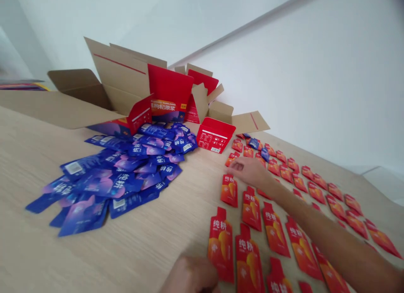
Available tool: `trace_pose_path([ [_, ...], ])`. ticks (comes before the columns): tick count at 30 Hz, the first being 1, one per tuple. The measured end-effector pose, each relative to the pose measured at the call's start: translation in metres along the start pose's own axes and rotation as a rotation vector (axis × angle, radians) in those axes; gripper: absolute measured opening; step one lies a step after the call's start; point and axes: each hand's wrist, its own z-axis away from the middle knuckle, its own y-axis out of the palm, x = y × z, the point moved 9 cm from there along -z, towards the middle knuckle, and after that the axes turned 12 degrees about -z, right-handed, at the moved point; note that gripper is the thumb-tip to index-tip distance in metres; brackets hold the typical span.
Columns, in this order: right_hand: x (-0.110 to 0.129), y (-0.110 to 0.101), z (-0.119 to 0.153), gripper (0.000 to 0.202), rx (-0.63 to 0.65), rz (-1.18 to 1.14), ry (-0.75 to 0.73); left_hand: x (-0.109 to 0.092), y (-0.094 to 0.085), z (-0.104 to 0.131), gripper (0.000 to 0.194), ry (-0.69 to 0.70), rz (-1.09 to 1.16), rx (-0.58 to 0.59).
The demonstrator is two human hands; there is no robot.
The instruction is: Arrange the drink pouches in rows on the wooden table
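My right hand [251,171] reaches over the rows of red pouches, its fingers pinched at the top end of a red pouch [229,190]. That pouch lies flat on the table, and its upper tip is hidden by the fingers. Another red pouch [232,158] lies just beyond the fingertips. At the bottom edge my left hand [191,276] is curled closed and slightly blurred. It is beside a large red pouch [220,247]; whatever its fingers hold, if anything, is hidden. Several red pouches with orange fruit prints lie face up in rows under my right forearm.
A heap of blue pouches [126,171] spreads over the left of the table [142,251]. Behind it stand an open large carton [126,86] and a smaller red carton [216,135], flaps out. Two blue pouches [254,143] lie among the far red ones. A white wall rises behind.
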Motion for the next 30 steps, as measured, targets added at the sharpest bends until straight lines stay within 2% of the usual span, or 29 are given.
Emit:
trace_pose_path([
  [2, 0.065, 0.040, 0.007, 0.031, 0.117, -0.161, -0.107, -0.008, 0.001, 0.001, 0.029, 0.048, 0.015, -0.014],
  [3, 0.091, 0.056, 0.007, 0.027, 0.123, -0.201, -0.158, -0.012, 0.002, 0.002, 0.028, 0.072, 0.004, -0.023],
  [4, 0.110, 0.070, 0.005, 0.026, 0.112, -0.226, -0.185, -0.015, 0.002, 0.003, 0.027, 0.088, -0.011, -0.032],
  [6, 0.130, 0.093, -0.007, 0.029, 0.063, -0.268, -0.167, -0.017, 0.004, 0.005, 0.029, 0.104, -0.050, -0.037],
  [9, 0.132, 0.118, -0.033, 0.039, -0.005, -0.356, -0.044, -0.019, 0.006, 0.004, 0.035, 0.129, -0.096, -0.024],
  [12, 0.126, 0.136, -0.052, 0.043, 0.015, -0.461, 0.057, -0.022, 0.006, 0.003, 0.036, 0.127, -0.123, -0.019],
  [19, 0.111, 0.156, -0.063, 0.044, 0.067, -0.737, 0.222, -0.027, 0.002, 0.001, 0.032, 0.087, -0.177, -0.054],
  [30, 0.122, 0.154, -0.052, 0.043, 0.173, -0.933, 0.346, -0.041, -0.008, 0.004, 0.029, 0.085, -0.186, -0.064],
])
